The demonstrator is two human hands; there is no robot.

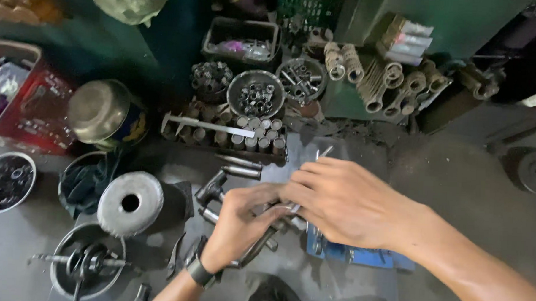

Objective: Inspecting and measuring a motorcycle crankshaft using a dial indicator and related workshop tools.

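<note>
My left hand [237, 223] is closed around a dark metal rod-like tool [257, 246] that runs down and left beneath my fingers. A black band sits on that wrist. My right hand [349, 204] lies over the left one, fingers spread and curled onto the same spot, with a thin bright metal piece [324, 152] sticking out above its fingertips. Just left of both hands lies a T-shaped metal part [214, 189] with short cylinders. A blue flat box [359, 254] shows under my right wrist. What the fingers pinch between them is hidden.
A grey round block with a centre hole [129, 202] stands at the left. Bowls of small metal parts [255, 93] and a rack of cylinders [245, 135] fill the back. Connecting rods [401, 90] lie back right, a brass-lidded tin [103, 112] and red crate [20, 94] at left.
</note>
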